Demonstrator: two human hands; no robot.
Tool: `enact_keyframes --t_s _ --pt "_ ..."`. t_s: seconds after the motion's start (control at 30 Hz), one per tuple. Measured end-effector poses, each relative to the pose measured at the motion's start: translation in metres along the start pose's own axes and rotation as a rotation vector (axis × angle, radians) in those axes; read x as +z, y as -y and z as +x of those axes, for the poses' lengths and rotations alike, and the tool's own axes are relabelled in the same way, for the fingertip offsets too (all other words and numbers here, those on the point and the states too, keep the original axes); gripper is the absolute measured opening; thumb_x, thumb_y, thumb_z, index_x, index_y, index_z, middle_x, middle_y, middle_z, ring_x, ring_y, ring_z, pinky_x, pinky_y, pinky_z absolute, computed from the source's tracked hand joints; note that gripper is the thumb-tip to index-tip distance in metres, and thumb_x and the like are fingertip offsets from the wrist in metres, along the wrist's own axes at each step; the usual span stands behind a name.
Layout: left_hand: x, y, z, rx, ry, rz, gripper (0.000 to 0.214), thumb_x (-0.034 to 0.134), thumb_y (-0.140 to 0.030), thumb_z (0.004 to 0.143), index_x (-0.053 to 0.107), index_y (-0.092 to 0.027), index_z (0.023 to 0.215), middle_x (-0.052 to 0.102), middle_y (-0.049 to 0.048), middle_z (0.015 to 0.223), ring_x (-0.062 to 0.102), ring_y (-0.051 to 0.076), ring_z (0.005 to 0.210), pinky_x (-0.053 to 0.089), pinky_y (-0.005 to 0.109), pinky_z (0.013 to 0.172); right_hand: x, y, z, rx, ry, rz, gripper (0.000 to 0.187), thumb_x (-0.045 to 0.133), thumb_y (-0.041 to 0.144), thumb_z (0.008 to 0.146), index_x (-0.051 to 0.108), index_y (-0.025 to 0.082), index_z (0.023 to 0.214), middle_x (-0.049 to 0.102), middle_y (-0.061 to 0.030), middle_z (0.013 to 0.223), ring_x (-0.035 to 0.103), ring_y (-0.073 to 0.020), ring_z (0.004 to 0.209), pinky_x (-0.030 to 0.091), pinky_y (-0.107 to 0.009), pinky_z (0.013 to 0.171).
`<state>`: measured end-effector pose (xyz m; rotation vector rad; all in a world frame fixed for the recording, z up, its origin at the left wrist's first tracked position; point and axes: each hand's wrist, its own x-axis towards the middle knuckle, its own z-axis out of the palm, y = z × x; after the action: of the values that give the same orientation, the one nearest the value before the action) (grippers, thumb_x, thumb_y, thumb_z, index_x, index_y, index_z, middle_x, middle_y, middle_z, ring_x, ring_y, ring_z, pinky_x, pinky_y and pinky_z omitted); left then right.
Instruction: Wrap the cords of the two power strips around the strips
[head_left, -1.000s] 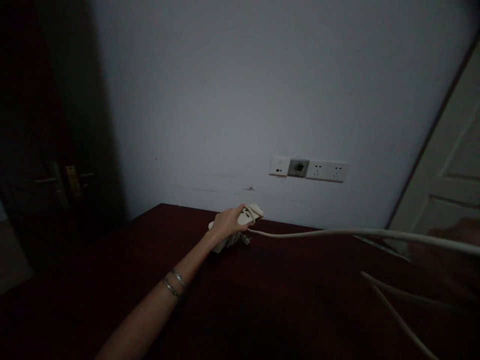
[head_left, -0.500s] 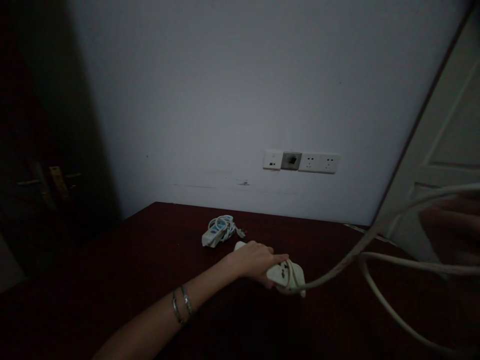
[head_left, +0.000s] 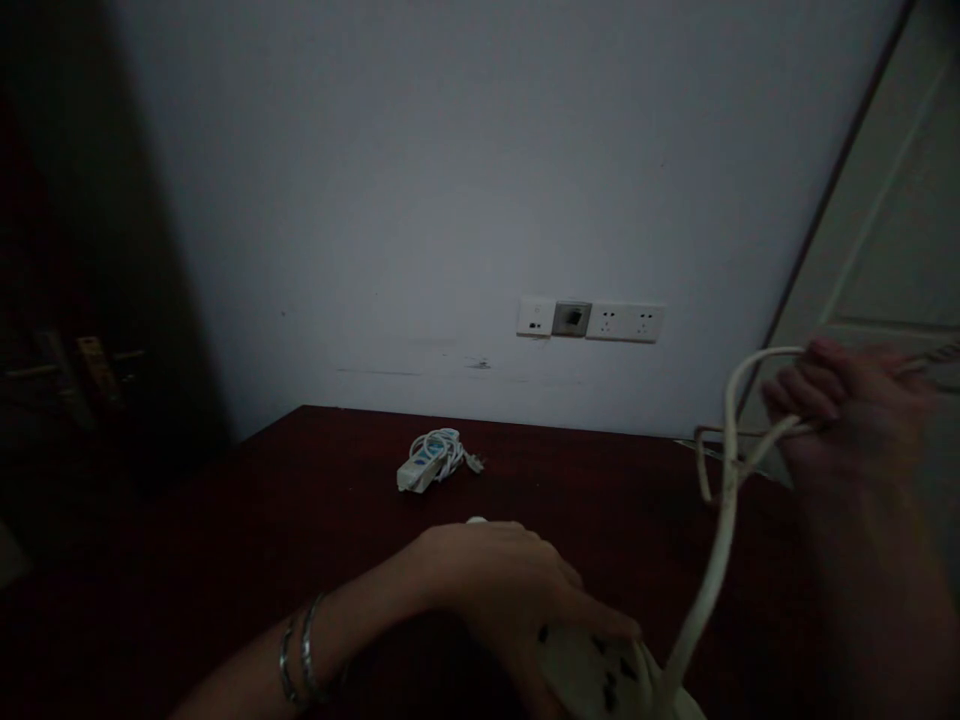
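Note:
My left hand, with two bracelets on the wrist, is wrapped around a white power strip low in the view, its sockets facing up. Its thick white cord loops over the strip's right end and rises to the right. There my right hand, slightly blurred, is closed in a fist around the cord, with loops hanging from it. Farther back on the dark red table lies a second power strip, white and blue, with its cord wound around it and its plug beside it.
Behind the table stands a pale wall with a row of sockets and a switch panel. A white door is at the right. In the dark at the left is a door handle.
My left hand has brought the power strip nearer to me and lower in view. My right hand has come in from the right edge, gripping the cord higher up.

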<state>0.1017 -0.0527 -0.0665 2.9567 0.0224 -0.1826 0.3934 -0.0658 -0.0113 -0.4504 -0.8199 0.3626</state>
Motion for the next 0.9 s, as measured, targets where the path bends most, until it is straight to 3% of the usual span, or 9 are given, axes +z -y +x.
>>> enact_keyframes --t_s 0.07,0.17,0.33,0.43,0.63,0.77,0.9 --pt "0.005 0.001 0.006 0.07 0.038 -0.054 0.072 0.062 -0.048 0.072 0.04 -0.028 0.137 0.065 0.0045 0.106 0.063 0.022 0.087 0.045 0.03 0.067 0.009 -0.022 0.002 -0.045 0.023 -0.052 0.045 0.066 0.0 0.058 0.026 0.019 0.054 0.027 0.0128 0.037 0.021 -0.0021 0.028 0.011 -0.018 0.031" --pt "0.004 0.001 0.008 0.113 0.005 -0.143 0.073 0.065 -0.044 0.07 0.04 -0.027 0.136 0.064 0.0038 0.11 0.062 0.021 0.094 0.046 0.029 0.074 0.004 -0.048 0.002 -0.049 -0.023 -0.093 0.046 0.07 0.003 0.058 0.027 0.021 0.057 0.028 0.0138 0.038 0.024 -0.0019 0.029 0.015 -0.017 0.031" --pt "-0.009 0.006 -0.009 -0.091 -0.254 -0.218 0.091 0.076 -0.039 0.056 0.033 -0.023 0.135 0.066 0.0038 0.105 0.063 0.021 0.085 0.046 0.028 0.07 -0.016 -0.088 0.003 0.081 -0.123 -0.171 0.051 0.076 0.012 0.054 0.027 0.021 0.058 0.027 0.0147 0.039 0.026 -0.0006 0.03 0.019 -0.015 0.031" --pt "-0.013 0.014 -0.02 -0.116 -0.408 -0.258 0.1 0.077 -0.036 0.052 0.026 -0.021 0.137 0.065 0.0045 0.103 0.063 0.021 0.084 0.045 0.028 0.072 -0.022 -0.117 -0.002 0.179 -0.116 -0.264 0.05 0.077 0.02 0.051 0.028 0.021 0.057 0.028 0.0141 0.04 0.028 -0.0017 0.033 0.021 -0.015 0.031" --pt "-0.022 0.027 -0.041 -0.067 -0.677 -0.265 0.108 0.076 -0.034 0.057 0.013 -0.019 0.143 0.065 0.007 0.099 0.062 0.021 0.083 0.046 0.032 0.077 -0.026 -0.165 -0.023 0.17 0.092 -0.767 0.041 0.065 0.044 0.059 0.031 0.023 0.054 0.035 0.0075 0.044 0.032 -0.0063 0.04 0.028 -0.021 0.038" --pt "-0.025 0.047 -0.054 -0.157 -0.864 -0.177 0.105 0.074 -0.033 0.062 0.011 -0.016 0.145 0.066 0.0084 0.097 0.062 0.021 0.081 0.048 0.033 0.075 -0.026 -0.182 -0.037 0.19 0.264 -0.817 0.04 0.061 0.049 0.056 0.033 0.022 0.049 0.033 0.0056 0.042 0.03 -0.008 0.042 0.027 -0.023 0.039" --pt "-0.022 0.073 -0.063 -0.195 -0.968 -0.109 0.102 0.072 -0.033 0.064 0.013 -0.014 0.144 0.066 0.0086 0.098 0.062 0.019 0.079 0.05 0.032 0.072 -0.022 -0.195 -0.051 0.189 0.417 -0.851 0.038 0.058 0.048 0.058 0.034 0.021 0.046 0.034 0.0051 0.042 0.031 -0.0081 0.043 0.027 -0.022 0.04"
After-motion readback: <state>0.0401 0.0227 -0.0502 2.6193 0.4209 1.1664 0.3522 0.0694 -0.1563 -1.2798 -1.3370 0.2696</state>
